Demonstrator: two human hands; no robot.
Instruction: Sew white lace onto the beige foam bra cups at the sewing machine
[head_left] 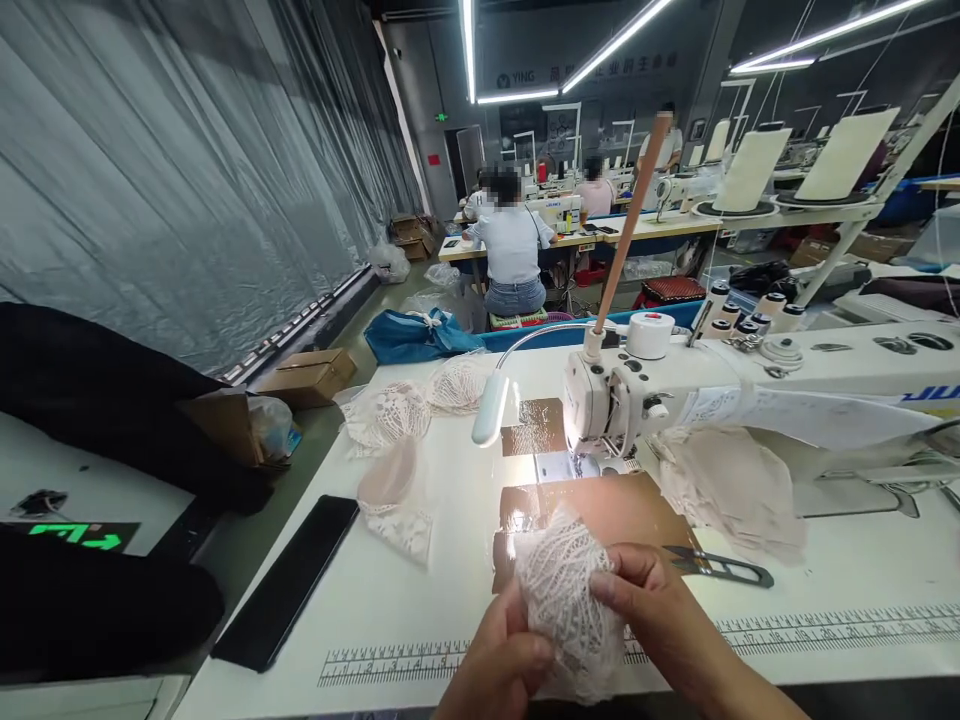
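The lace piece (566,590) is held on the near side of the sewing machine (600,400), between the two hands; its long axis is pointed roughly toward the machine's needle area, with a slight slant; its left edge is gripped by the left hand (502,655), thumb on top, and its right edge is pinched between thumb and forefinger of the right hand (649,595); of the two, the right is placed nearer the machine; the brown sheet (607,510) is seen between lace and machine.
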